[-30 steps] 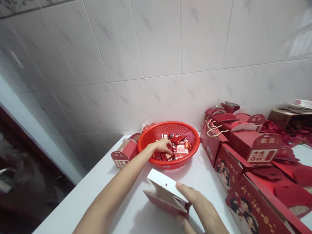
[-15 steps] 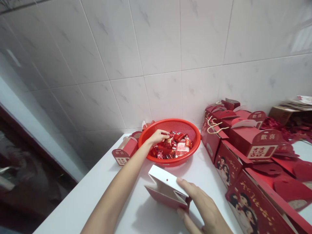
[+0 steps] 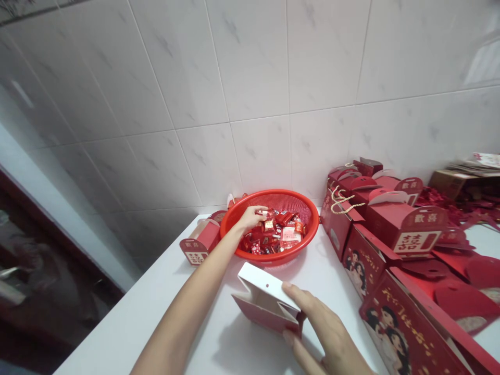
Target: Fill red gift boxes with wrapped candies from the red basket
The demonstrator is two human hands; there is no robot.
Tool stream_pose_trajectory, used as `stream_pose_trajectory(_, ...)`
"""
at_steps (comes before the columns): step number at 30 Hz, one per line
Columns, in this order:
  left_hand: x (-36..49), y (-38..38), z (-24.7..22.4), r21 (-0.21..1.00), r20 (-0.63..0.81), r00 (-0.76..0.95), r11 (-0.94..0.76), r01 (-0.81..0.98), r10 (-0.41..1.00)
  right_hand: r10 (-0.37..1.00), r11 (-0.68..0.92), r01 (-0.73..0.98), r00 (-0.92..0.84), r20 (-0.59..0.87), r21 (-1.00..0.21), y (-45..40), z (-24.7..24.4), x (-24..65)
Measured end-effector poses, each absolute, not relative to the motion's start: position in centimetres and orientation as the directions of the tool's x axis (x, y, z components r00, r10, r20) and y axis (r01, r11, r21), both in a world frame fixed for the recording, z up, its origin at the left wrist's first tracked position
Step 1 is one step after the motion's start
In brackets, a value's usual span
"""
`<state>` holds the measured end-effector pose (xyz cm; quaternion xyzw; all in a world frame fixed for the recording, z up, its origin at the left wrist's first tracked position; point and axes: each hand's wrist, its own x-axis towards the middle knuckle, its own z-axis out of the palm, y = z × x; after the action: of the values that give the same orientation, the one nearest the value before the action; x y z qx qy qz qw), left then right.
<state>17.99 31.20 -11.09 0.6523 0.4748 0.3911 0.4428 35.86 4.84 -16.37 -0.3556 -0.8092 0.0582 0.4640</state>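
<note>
My left hand (image 3: 250,219) reaches into a red plastic colander (image 3: 311,237). Its fingers are closed on a red-wrapped candy (image 3: 266,213), partly hidden by them. Beneath lie more wrapped candies (image 3: 269,240), mostly red, some with gold or pink-and-white wrappers. Nearer to me, my right hand (image 3: 326,323) grips one end of a small paper gift bag (image 3: 265,285), thumb on one side and fingers on the other. The bag is tilted with its mouth gaping; its inside and folded-over rim are white, the outside is red, and a small hole shows in the rim.
One red handled box (image 3: 201,240) stands left of the colander. Along the right are several red gift boxes (image 3: 406,224) and red bags (image 3: 410,323) with printed figures, one with gold cord handles (image 3: 341,200). A tiled wall (image 3: 258,151) rises behind the white table (image 3: 156,312).
My left hand has shifted slightly left within the colander, and a red-wrapped candy now shows at its fingertips. My right hand and the bag have hardly moved.
</note>
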Motion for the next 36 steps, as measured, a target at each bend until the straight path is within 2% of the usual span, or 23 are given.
stream_pose_trajectory(9, 18.1, 31.7, -11.2, 0.883, 0.168, 0.204, -0.239, 0.403, 0.964, 0.628, 0.739, 0.525, -0.314, 0.712, -0.421, 4.8, -16.4, 35.8)
stream_pose_trajectory(13, 18.2, 31.9, -11.3, 0.808, 0.188, 0.199, -0.267, 0.525, 0.962, 0.629, 0.743, 0.519, -0.323, 0.707, -0.423, 4.8, -16.2, 35.9)
stream_pose_trajectory(17, 18.6, 30.9, -10.9, 0.702, 0.182, 0.269, -0.316, 0.638, 0.946, 0.636, 0.737, 0.521, -0.319, 0.703, -0.431, 4.7, -16.3, 35.8)
stream_pose_trajectory(20, 19.1, 29.8, -10.5, 0.611, 0.123, 0.384, -0.375, 0.697, 0.915, 0.638, 0.737, 0.52, -0.325, 0.698, -0.432, 4.7, -16.3, 35.7)
stream_pose_trajectory(23, 19.7, 29.2, -10.8, 0.513, -0.023, 0.481, -0.403, 0.758, 0.876, 0.641, 0.736, 0.52, -0.326, 0.695, -0.435, 4.7, -16.3, 35.8)
stream_pose_trajectory(26, 19.8, 29.1, -11.4, 0.417, -0.152, 0.506, -0.409, 0.812, 0.849, 0.635, 0.737, 0.526, -0.328, 0.699, -0.423, 4.6, -16.3, 35.9)
stream_pose_trajectory(28, 19.8, 29.1, -11.5, 0.375, -0.181, 0.508, -0.419, 0.827, 0.842, 0.628, 0.74, 0.535, -0.33, 0.705, -0.408, 4.6, -16.3, 35.9)
stream_pose_trajectory(36, 20.1, 29.1, -10.7, 0.277, -0.007, 0.466, -0.446, 0.851, 0.885, 0.606, 0.757, 0.529, -0.349, 0.715, -0.383, 4.8, -16.4, 35.9)
